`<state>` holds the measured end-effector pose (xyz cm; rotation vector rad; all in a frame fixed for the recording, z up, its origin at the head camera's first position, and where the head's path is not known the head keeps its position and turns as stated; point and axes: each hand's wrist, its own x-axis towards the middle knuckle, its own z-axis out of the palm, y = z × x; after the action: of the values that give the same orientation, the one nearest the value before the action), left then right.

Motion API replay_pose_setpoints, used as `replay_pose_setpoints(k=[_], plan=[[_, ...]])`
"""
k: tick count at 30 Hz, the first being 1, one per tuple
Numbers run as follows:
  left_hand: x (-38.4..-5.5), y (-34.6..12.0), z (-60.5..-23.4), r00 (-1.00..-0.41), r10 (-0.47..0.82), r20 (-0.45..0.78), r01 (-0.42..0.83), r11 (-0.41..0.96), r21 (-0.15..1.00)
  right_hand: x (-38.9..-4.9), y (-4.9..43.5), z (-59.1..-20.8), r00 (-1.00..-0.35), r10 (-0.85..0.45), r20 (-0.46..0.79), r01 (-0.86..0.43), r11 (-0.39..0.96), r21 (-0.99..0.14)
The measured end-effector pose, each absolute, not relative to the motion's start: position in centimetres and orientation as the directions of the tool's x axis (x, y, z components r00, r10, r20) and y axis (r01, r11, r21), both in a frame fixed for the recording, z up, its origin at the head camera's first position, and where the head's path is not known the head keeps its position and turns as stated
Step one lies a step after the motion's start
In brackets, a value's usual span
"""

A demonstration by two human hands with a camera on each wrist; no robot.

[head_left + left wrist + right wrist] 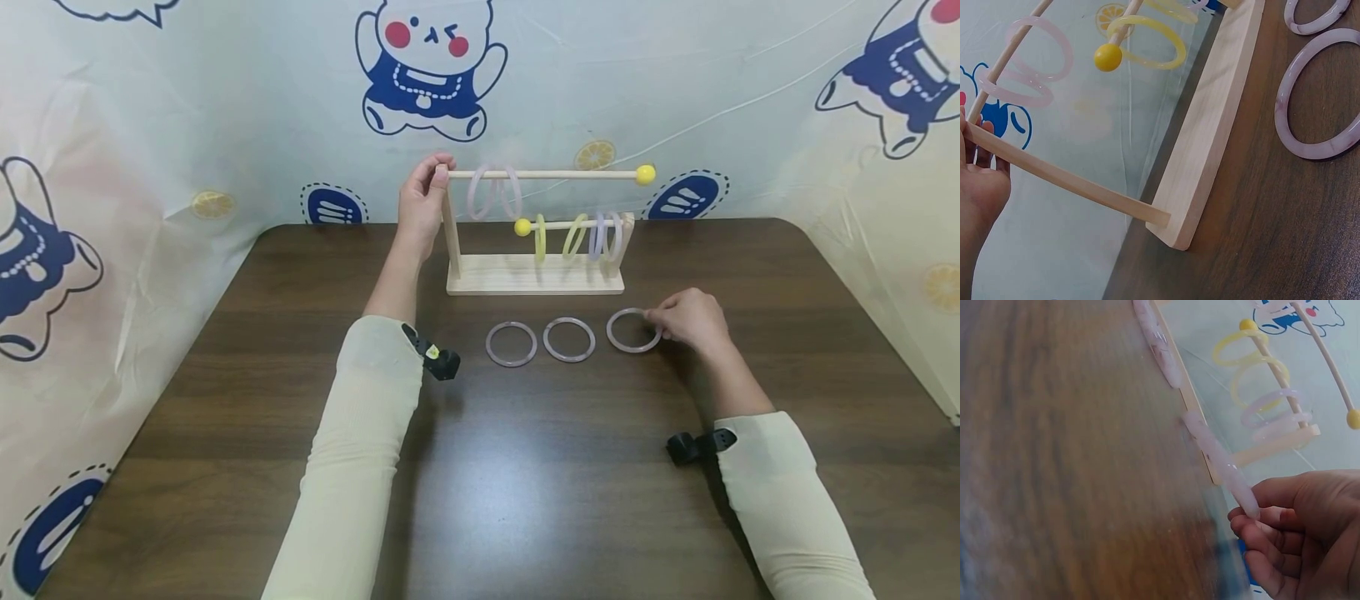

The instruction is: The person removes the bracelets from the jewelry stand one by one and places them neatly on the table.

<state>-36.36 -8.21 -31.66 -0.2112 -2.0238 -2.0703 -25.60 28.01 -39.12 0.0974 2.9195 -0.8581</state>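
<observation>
A wooden bangle rack [536, 275] has an upper rod with two pink bangles [517, 193] and a lower rod with yellow bangles [540, 239] and lilac ones [597, 237]. My left hand [422, 204] grips the top of its left post, where the upper rod joins, thumb in front. To the rack's front right, my right hand [692, 319] pinches the right edge of a pale purple marbled bangle [611, 335] between thumb and fingers. Left of it, two similar bangles lie flat on the table, a middle bangle [569, 359] and a left bangle [512, 364].
The brown wooden table [525, 500] carries the rack near its back edge. Behind it hangs a pale cloth [262, 108] printed with cartoon bears and lemon slices. Yellow balls cap the rods' free ends, the upper ball [645, 175] at right and the lower ball [522, 227] at left.
</observation>
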Motion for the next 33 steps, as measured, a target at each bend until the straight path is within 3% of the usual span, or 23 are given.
replay_pose_setpoints(k=[26,33], plan=[[-36.2,-8.3,-31.4,-0.968,-0.062,0.242,0.244,-0.012,0.970,-25.7,28.1,-39.0,-0.978,0.052,-0.202,0.149,0.853,-0.501],[-34.6,-8.0,-30.2,-0.970,-0.060,0.235,0.235,0.007,0.972,-25.8,28.1,-39.0,-0.978,0.046,-0.205,0.144,0.855,-0.499]])
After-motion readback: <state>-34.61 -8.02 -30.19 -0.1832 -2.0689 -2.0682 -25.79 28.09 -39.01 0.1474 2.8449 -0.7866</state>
